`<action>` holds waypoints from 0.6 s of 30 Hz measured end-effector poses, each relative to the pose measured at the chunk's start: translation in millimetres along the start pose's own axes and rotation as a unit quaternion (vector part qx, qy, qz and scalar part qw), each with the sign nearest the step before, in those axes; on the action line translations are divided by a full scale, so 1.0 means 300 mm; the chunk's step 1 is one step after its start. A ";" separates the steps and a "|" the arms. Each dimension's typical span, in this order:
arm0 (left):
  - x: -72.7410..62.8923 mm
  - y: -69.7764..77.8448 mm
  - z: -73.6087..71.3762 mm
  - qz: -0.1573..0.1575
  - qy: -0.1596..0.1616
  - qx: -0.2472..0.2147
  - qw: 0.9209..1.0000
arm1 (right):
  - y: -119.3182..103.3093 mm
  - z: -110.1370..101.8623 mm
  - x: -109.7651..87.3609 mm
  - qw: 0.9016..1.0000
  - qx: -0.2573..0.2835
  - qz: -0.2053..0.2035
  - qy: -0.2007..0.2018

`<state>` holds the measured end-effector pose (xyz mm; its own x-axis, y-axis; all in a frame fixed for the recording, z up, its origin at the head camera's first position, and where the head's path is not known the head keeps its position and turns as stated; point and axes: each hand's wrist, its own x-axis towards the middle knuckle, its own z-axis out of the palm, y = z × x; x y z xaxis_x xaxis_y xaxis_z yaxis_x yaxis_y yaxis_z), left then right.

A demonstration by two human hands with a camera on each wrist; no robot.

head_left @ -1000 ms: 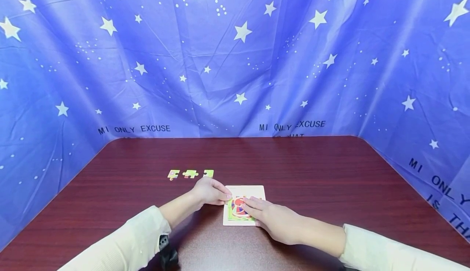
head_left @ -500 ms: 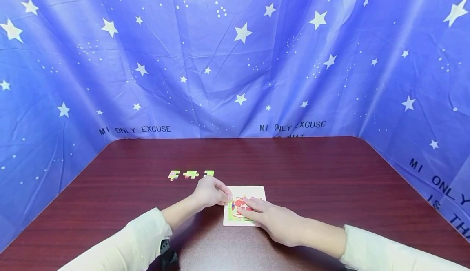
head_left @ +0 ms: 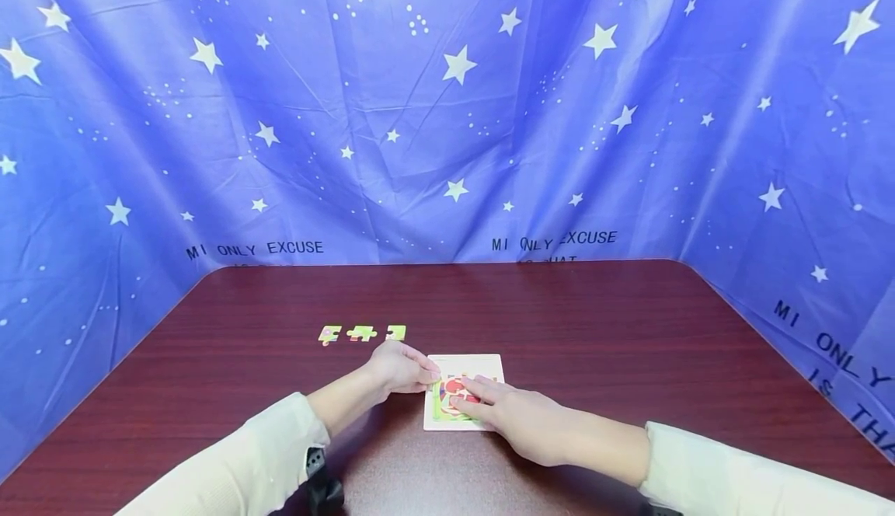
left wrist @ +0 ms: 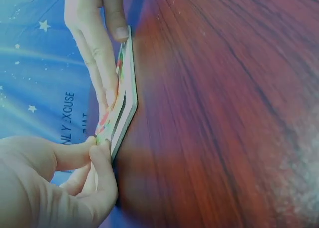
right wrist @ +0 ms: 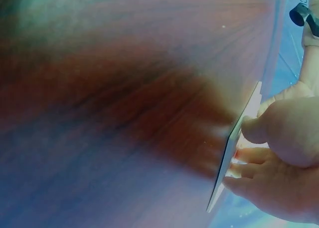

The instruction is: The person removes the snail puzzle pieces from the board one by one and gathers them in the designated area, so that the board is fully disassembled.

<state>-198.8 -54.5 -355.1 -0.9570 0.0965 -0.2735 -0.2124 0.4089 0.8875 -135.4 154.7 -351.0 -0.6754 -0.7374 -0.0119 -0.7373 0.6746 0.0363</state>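
A small square jigsaw puzzle in a white frame tray [head_left: 470, 364] lies on the table, with a red, green and blue picture in it. At its left edge my left hand [head_left: 400, 367] pinches a puzzle piece [left wrist: 103, 136] between thumb and index finger; the fingertips hide most of this piece. The left wrist view has the pinched part slightly above the tray's rim. From the right, my right hand [head_left: 531, 420] rests its extended fingers flat on the picture, covering the right part. Its thumb [right wrist: 255, 130] lies along the tray's near edge.
Three loose puzzle pieces lie in a row behind my left hand: a left one [head_left: 329, 334], a middle one [head_left: 362, 333] and a right one [head_left: 396, 332]. A blue star-printed curtain [head_left: 447, 112] surrounds the back and sides of the dark red wooden table [head_left: 594, 322].
My right fingers have slid slightly left and spread over the picture. The left hand keeps its pinch at the tray's left edge, almost unmoved. The loose pieces stay put.
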 end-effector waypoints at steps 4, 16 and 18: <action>-0.008 0.014 0.013 0.029 0.032 0.039 0.998 | -0.001 0.005 -0.003 1.000 -0.017 -0.005 0.004; -0.008 0.023 -0.019 0.030 0.002 0.016 0.999 | -0.001 0.009 -0.006 1.000 -0.019 -0.013 0.006; -0.006 0.020 -0.035 0.028 -0.009 -0.001 1.000 | 0.001 0.008 -0.005 1.000 -0.017 -0.011 0.008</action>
<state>-200.4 -61.6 -345.3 -0.9636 0.1355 -0.2304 -0.1594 0.4006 0.9023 -134.8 156.1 -353.3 -0.6583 -0.7528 0.0021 -0.7509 0.6568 0.0696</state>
